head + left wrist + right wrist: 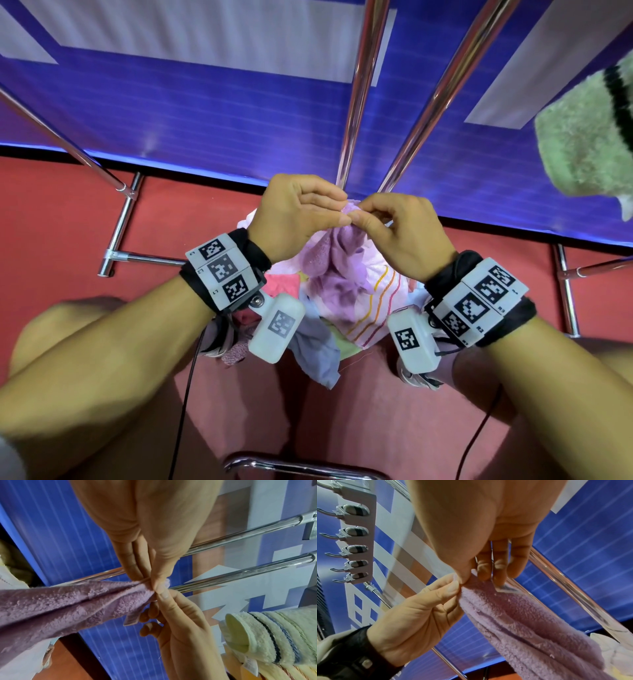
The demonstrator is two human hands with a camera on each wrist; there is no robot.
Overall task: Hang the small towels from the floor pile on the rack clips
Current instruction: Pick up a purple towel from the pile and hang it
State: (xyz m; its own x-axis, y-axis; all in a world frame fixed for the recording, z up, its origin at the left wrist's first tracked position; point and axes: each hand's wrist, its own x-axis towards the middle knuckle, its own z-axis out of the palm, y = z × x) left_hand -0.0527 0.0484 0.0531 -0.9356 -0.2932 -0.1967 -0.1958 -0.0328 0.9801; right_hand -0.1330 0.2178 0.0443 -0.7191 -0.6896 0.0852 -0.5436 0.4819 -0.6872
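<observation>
A purple towel (339, 274) hangs above the floor pile (373, 308) of small towels, held up by one gathered corner. My left hand (340, 209) and right hand (360, 215) meet at that corner, and each pinches it between thumb and fingers. The left wrist view shows my left hand (151, 584) gripping the bunched purple towel (68, 601), its label dangling below. In the right wrist view my right hand (471, 578) pinches the purple towel (522, 622) beside the left thumb. A row of grey rack clips (354, 547) stands to the left, apart from the towel.
Chrome rack poles (363, 85) rise behind my hands in front of a blue banner. A green towel (589, 144) hangs at the upper right. A cream striped towel (265, 635) hangs on the rack. The floor is red carpet (68, 212), with rack feet on both sides.
</observation>
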